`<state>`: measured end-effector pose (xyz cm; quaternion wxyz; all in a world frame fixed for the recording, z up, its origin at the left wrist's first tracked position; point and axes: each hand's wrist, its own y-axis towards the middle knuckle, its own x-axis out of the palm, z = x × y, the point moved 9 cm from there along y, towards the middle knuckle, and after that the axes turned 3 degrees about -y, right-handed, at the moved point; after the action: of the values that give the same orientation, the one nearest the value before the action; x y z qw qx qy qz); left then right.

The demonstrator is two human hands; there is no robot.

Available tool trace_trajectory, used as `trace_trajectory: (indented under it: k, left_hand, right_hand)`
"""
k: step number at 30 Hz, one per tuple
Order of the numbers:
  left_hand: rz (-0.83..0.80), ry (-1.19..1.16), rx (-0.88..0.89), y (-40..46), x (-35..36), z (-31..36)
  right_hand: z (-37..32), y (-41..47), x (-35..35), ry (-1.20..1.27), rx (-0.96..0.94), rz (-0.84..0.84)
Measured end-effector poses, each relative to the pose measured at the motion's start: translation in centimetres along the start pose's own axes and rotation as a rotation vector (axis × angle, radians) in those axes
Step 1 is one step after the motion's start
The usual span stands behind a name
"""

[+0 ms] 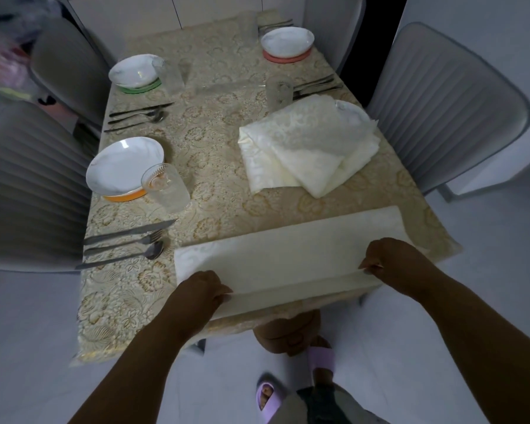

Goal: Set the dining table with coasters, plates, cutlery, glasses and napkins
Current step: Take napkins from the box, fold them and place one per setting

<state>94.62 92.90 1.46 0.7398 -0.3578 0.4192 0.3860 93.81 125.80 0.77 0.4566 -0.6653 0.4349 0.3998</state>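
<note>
The napkin (288, 255) lay flat at the near edge of the table (214, 142), its long axis running left to right, slightly tilted up twd the right. The left hand (201, 290) and right hand (392, 261) each pinched the near folded edge w/ curled fingers, so folding was prob. in progress. Plates on coasters, cutlery and glasses were already at four places, e.g. the near plate (123, 166) and glass (166, 186). Napkins were left: a pile of napkins (303, 142) waited on the right place, unfolded.
</note>
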Motion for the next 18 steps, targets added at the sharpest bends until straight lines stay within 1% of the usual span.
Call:
trace_trajectory:
  k: [5, 10, 13, 14, 17, 18]
  left_hand:
    - [0.020, 0.021, 0.015, -0.9, 0.9, 0.3]
    - [-0.019, 0.055, 0.007, -1.4, 1.8, 0.0]
    - [-0.079, 0.105, -0.037, -1.7, 2.3, -0.4]
    - [-0.057, 0.124, -0.054, -1.7, 2.2, -0.5]
    - [0.111, 0.183, -0.047, -0.8, 1.4, 0.7]
    - [0.138, 0.189, -0.048, -0.1, 1.6, 1.4]
  right_hand:
    - [-0.4, -1.3, 0.9, -0.018, -0.023, 0.007]
    - [-0.4, -2.0, 1.8, -0.041, 0.036, -0.028]
    - [-1.0, -2.6, 0.8, 0.017, 0.083, 0.009]
    - [-1.4, -2.7, 0.4, 0.034, 0.076, 0.028]
    - [-3.3, -1.9, -0.2, 0.072, -0.008, 0.123]
    - [-4.1, -1.2, 0.0, 0.072, -0.032, 0.152]
